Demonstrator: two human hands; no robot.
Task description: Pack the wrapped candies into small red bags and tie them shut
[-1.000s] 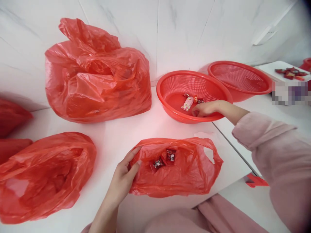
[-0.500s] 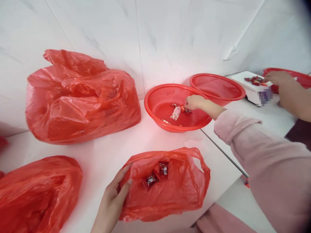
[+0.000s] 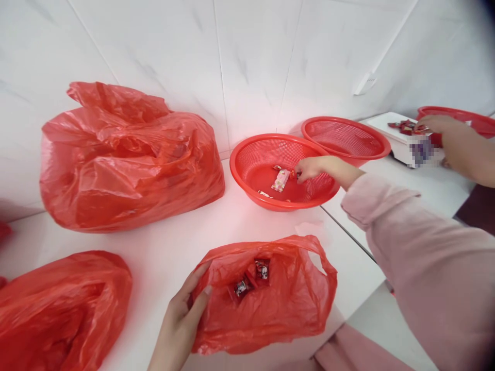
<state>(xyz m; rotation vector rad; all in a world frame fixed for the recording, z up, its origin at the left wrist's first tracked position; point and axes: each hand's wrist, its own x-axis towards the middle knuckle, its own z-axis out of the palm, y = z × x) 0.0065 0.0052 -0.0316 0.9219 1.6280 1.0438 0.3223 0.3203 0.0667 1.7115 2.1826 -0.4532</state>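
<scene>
My left hand [image 3: 180, 309] grips the left edge of a red plastic bag [image 3: 294, 314], its thumb inside the mouth and its fingers along the outside. The bag lies open on the table, with dark-red wrapped candies [image 3: 262, 270] inside. My right hand [image 3: 311, 167] reaches into a red mesh basket [image 3: 266, 201], fingers pinched down on a small wrapped candy that they mostly cover. Beside those fingers lies a pink-and-white packet [image 3: 281, 179], with a few other small wrapped pieces on the basket's bottom.
A large full red bag [image 3: 131, 170] stands against the wall, and another open red bag [image 3: 65, 309] lies at lower left. Behind the basket sits a second red basket [image 3: 346, 136]. At right, another person's hand [image 3: 436, 126] is over candies on a white scale [image 3: 386, 126].
My right hand has lowered slightly onto the dark candy, which its fingers now mostly cover. My left hand keeps its hold on the bag.
</scene>
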